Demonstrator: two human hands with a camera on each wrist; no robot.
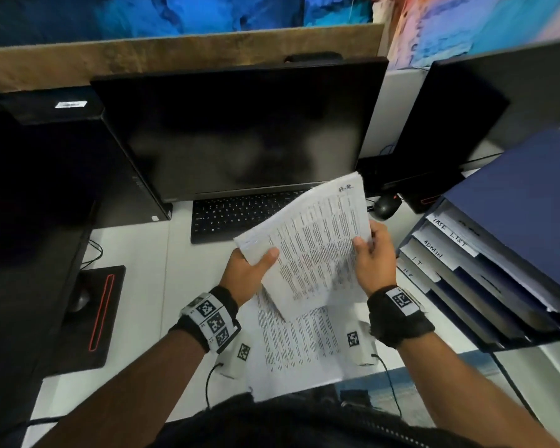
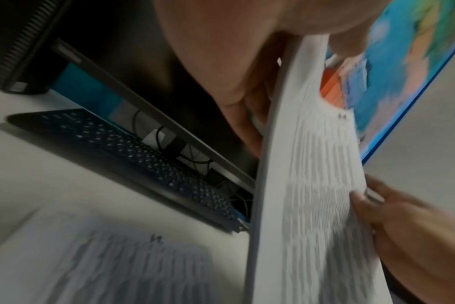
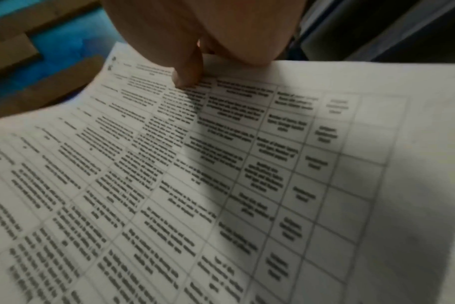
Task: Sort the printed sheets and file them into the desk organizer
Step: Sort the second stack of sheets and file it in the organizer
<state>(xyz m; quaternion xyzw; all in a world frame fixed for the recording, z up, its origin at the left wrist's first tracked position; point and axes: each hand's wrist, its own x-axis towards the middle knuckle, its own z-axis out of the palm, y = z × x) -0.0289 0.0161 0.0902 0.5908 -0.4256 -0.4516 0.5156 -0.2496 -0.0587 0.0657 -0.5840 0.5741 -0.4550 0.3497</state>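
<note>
Sheets (image 1: 307,240) marked "H.R." are up off the tabletop (image 1: 136,295) in the head view, left hand (image 1: 251,270) pinching the near-left corner, right hand (image 1: 374,253) gripping the right edge. More sheets (image 1: 298,347) lie flat just below both grips; organizer (image 1: 505,253) sits right of the right grip. Left wrist view: fingers (image 2: 247,98) curl behind the stack, keyboard (image 2: 133,160) beyond. Right wrist view: thumb (image 3: 187,70) presses the printed table.
</note>
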